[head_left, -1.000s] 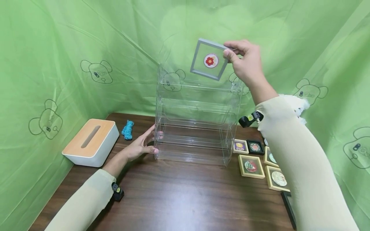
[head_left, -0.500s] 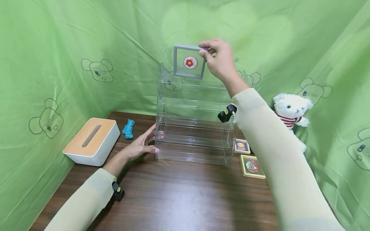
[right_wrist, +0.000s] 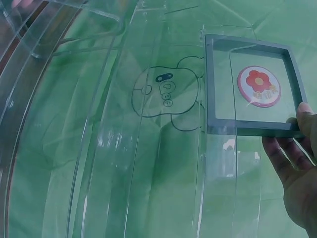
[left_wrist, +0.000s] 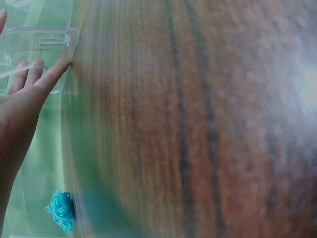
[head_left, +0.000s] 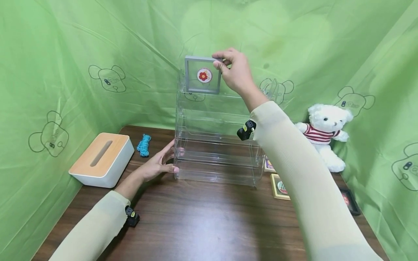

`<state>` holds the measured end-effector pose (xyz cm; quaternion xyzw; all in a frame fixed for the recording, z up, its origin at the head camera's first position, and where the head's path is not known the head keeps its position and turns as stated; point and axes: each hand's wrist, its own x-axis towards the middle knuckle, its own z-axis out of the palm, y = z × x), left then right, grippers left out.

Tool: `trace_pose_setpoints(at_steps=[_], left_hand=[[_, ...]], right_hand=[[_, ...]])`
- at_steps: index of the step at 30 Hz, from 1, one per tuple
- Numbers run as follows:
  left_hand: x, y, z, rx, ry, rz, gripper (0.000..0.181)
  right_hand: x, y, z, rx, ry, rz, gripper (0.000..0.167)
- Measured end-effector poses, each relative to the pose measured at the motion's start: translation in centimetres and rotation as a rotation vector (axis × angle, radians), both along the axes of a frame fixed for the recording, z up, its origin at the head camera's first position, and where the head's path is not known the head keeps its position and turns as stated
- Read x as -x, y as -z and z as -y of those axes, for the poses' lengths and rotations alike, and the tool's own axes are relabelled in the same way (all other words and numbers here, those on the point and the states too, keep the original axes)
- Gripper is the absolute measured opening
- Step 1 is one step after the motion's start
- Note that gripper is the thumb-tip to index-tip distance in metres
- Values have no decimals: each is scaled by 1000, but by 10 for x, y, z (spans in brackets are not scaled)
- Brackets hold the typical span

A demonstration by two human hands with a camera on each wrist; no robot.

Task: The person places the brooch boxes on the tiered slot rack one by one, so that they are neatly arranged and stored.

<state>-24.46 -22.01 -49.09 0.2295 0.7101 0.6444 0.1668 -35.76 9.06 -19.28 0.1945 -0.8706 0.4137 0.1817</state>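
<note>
A clear tiered rack (head_left: 217, 177) stands upright on the wooden table. My right hand (head_left: 236, 74) pinches the upper right corner of a grey square frame (head_left: 202, 91) holding a round red-flower badge (head_left: 204, 75), at the left part of the rack's top tier. The right wrist view shows this grey frame (right_wrist: 213, 84) upright, thumb and fingers (right_wrist: 285, 156) at one corner. My left hand (head_left: 153, 168) rests against the rack's lower left side, thumb at the front edge. In the left wrist view its fingers (left_wrist: 49, 79) are extended against the clear plastic (left_wrist: 34, 29).
Left on the table (head_left: 183, 221) are a white tissue box with a wooden lid (head_left: 98, 156) and a blue cord bundle (head_left: 144, 145). To the right are a white teddy bear (head_left: 326, 137), a yellow-edged frame (head_left: 280, 186) and a black frame (head_left: 351, 203), partly behind the right sleeve.
My right hand has carried the grey frame left, then slightly down, to the rack's top left, and the frame has straightened from its tilt. The left hand has stayed at the rack.
</note>
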Motion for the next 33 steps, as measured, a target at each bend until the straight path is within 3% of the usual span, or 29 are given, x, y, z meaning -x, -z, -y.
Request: trace_pose_setpoints(at_steps=[14, 27, 33], left_hand=[[-1, -1, -2, 14, 7, 25, 120], [-1, -1, -1, 7, 5, 11, 119], [-1, 1, 0, -15, 15, 10, 121]], right_hand=[[-3, -2, -24, 18, -39, 37, 51], [-19, -9, -70, -12, -21, -8, 53], [-28, -5, -100, -17, -15, -27, 52]])
